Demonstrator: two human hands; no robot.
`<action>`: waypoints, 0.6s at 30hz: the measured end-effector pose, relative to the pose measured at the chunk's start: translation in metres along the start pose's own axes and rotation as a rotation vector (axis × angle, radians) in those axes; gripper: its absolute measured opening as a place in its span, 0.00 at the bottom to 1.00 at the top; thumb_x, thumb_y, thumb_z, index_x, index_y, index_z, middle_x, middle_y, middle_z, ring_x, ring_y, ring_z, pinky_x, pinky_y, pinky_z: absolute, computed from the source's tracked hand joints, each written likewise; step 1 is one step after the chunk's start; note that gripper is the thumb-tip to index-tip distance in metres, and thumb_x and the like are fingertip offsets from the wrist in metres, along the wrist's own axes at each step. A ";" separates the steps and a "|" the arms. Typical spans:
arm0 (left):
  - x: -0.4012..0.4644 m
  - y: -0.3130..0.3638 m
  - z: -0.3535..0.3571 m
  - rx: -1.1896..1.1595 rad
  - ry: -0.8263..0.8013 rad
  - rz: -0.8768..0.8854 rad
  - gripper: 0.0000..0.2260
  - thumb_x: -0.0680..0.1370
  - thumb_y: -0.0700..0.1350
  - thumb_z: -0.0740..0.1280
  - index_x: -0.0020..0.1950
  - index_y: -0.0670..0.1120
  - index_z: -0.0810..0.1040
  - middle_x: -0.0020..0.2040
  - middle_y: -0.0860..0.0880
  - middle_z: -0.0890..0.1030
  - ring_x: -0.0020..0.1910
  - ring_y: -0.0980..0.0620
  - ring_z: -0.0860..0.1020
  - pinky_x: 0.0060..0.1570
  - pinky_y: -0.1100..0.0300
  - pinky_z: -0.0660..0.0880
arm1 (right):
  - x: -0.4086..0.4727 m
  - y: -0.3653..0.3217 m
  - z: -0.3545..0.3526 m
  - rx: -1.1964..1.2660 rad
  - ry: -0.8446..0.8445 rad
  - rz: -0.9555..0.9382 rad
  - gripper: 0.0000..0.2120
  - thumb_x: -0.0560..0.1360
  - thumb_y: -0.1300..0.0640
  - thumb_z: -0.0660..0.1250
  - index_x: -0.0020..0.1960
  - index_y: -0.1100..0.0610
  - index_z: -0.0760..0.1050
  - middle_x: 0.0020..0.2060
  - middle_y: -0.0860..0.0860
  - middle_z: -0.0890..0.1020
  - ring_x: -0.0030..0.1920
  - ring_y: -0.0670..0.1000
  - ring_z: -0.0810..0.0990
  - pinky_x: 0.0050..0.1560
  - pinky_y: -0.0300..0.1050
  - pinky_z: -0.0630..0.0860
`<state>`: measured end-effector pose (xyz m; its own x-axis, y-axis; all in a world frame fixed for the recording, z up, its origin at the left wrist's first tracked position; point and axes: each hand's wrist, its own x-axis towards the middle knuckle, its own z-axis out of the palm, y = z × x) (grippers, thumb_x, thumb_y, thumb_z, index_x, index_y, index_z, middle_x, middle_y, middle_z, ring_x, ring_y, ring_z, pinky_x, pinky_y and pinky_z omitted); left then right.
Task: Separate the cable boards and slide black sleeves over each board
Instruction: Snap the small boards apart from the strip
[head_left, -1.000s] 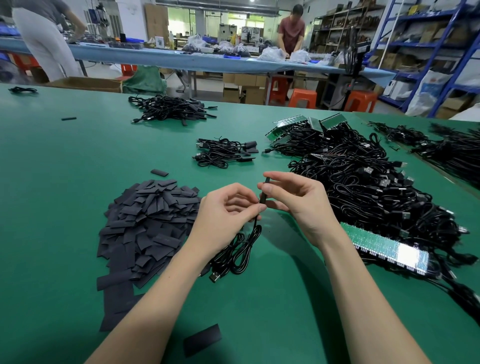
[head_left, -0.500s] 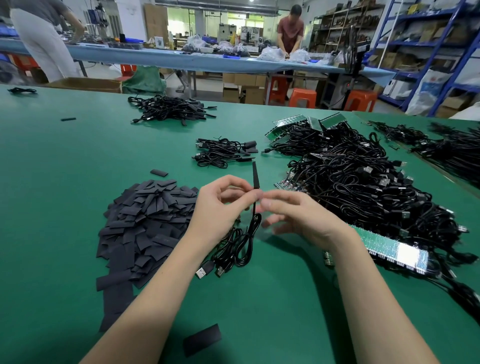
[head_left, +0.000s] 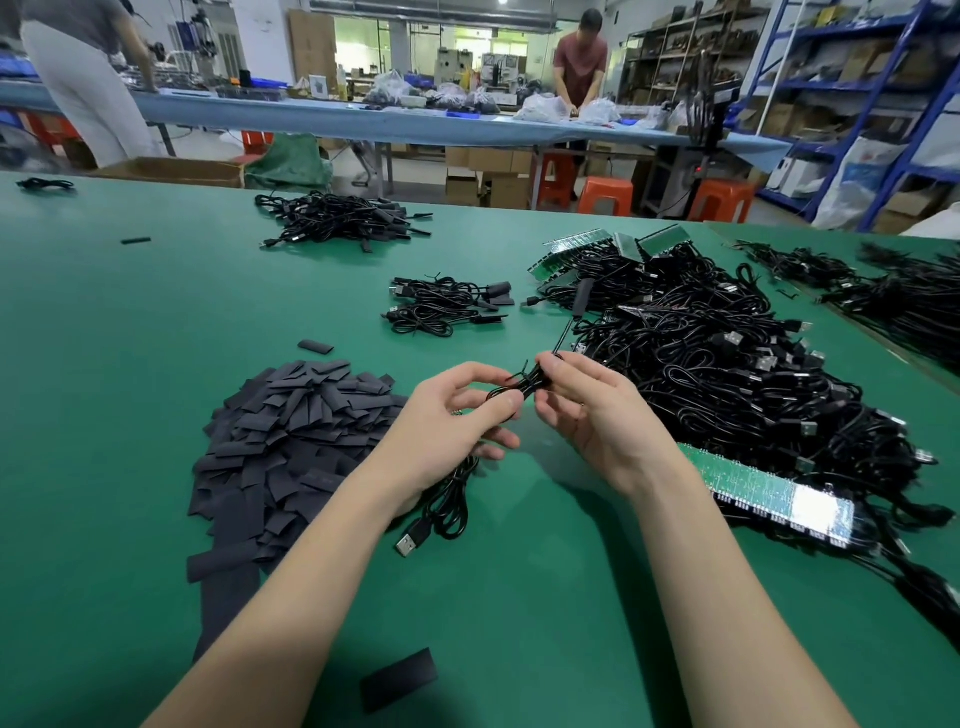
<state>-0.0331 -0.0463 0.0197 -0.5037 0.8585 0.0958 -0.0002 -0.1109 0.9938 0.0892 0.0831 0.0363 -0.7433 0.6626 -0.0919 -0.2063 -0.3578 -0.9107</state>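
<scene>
Thin black coiled cable (head_left: 524, 387) pinched between left hand (head_left: 457, 415) and right hand (head_left: 597, 410) above green matte surface (head_left: 104, 338), sleeved board end (head_left: 582, 296) raised beyond fingers, cable's lower loops partly hidden behind left wrist, flat black sleeves (head_left: 291, 441) heaped just left.

- You have two hands up: left hand (head_left: 457, 415), right hand (head_left: 597, 415).
- You see two people at the far surface (head_left: 415, 122).
- You see three orange stools (head_left: 605, 195).
- One loose sleeve (head_left: 399, 678) lies nearest you.
- Piled sleeves and cables: too many to count.

Cable (head_left: 524, 387) middle behind both hands' fingers; board strip (head_left: 769, 491) partly under the cable heap (head_left: 727, 374).
</scene>
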 end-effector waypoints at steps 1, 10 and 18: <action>0.000 -0.001 -0.001 -0.001 0.006 0.002 0.05 0.79 0.42 0.72 0.54 0.47 0.81 0.42 0.48 0.85 0.37 0.48 0.84 0.36 0.60 0.81 | 0.001 0.002 0.001 0.002 0.011 -0.008 0.09 0.74 0.59 0.74 0.52 0.59 0.79 0.34 0.49 0.82 0.34 0.47 0.82 0.39 0.37 0.81; 0.019 0.006 -0.027 0.401 0.225 0.138 0.05 0.76 0.44 0.75 0.49 0.55 0.83 0.38 0.53 0.85 0.38 0.48 0.85 0.45 0.54 0.81 | 0.006 0.023 0.016 -0.241 0.042 0.056 0.17 0.78 0.46 0.70 0.55 0.59 0.80 0.48 0.57 0.86 0.38 0.53 0.85 0.39 0.44 0.84; 0.102 0.017 -0.059 0.833 0.302 0.084 0.06 0.77 0.45 0.73 0.52 0.52 0.81 0.43 0.51 0.79 0.50 0.46 0.80 0.55 0.54 0.77 | 0.007 0.032 0.017 -0.393 0.021 0.048 0.15 0.82 0.50 0.66 0.53 0.61 0.82 0.44 0.56 0.87 0.35 0.50 0.81 0.39 0.39 0.80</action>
<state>-0.1354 0.0102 0.0434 -0.6803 0.6820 0.2685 0.6159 0.3335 0.7137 0.0671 0.0652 0.0135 -0.7320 0.6661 -0.1429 0.0911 -0.1121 -0.9895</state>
